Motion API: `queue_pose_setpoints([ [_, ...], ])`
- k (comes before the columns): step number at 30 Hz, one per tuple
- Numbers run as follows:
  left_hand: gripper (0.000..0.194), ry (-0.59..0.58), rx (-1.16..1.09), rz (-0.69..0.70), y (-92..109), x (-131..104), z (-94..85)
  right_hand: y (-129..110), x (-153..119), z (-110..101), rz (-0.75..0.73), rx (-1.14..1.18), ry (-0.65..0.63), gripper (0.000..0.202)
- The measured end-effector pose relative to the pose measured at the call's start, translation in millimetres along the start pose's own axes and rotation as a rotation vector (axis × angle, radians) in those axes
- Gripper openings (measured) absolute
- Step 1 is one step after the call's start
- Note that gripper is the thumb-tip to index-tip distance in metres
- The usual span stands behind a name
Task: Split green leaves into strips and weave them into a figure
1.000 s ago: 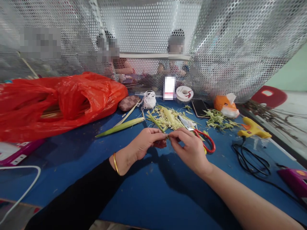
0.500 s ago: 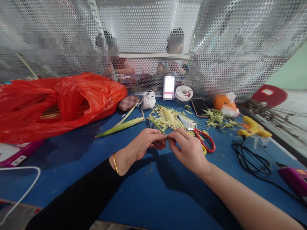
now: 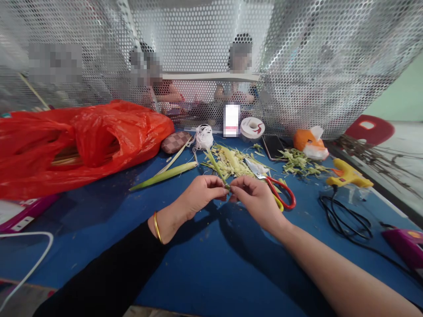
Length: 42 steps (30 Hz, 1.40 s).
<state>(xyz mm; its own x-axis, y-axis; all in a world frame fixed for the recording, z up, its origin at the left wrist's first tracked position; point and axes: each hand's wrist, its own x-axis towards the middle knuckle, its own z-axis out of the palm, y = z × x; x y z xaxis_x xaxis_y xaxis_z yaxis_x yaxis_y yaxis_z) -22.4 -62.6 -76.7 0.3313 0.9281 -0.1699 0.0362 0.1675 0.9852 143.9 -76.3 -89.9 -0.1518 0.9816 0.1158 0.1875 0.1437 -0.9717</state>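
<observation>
Though indistinct between the hands (image 3: 200, 194), a slender, seemingly pale-green strip (image 3: 216, 166).

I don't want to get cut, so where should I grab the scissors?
I'd take the red handle loop of the scissors, coming from the near right. The loop lies toward that side, while the blades point away to the far left, by the leaf scraps.

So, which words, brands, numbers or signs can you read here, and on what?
None is readable.
White spool: any print is too small.
Lit screen: pixelated.
Yellow glue gun: its small label is too blurred.
Orange tissue pack: dark mark, unclear.
</observation>
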Motion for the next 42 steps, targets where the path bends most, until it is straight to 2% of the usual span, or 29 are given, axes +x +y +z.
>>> queue_pose_setpoints([
  [4,0.011,0.025,-0.021,0.003,0,0,0.4,-2,2,2,0.065,0.145,-0.025,0.014],
  [11,0.013,0.014,0.009,0.001,-2,1,1.5,2,2,0,-0.006,-0.013,0.014,0.017],
  [18,0.013,0.053,0.025,0.019,0,0,2.1,3,2,2,0.074,0.103,-0.076,0.019],
  [23,0.013,0.003,0.053,0.001,-1,-1,1.3,1,3,-2,0.077,0.051,-0.061,0.022],
  [28,0.012,-0.035,0.079,0.01,-2,0,0.1,-2,1,-1,0.183,0.255,-0.062,0.025],
  [32,0.009,-0.003,0.191,0.073,-4,2,-1.1,-2,0,2,0.293,0.343,-0.075,0.027],
  [38,0.01,0.065,0.527,0.178,-10,2,-0.4,5,1,6,0.324,0.31,-0.001,0.024],
  [42,0.011,0.1,0.609,0.166,-11,1,1.6,9,2,7,0.317,0.273,0.057,0.022],
])
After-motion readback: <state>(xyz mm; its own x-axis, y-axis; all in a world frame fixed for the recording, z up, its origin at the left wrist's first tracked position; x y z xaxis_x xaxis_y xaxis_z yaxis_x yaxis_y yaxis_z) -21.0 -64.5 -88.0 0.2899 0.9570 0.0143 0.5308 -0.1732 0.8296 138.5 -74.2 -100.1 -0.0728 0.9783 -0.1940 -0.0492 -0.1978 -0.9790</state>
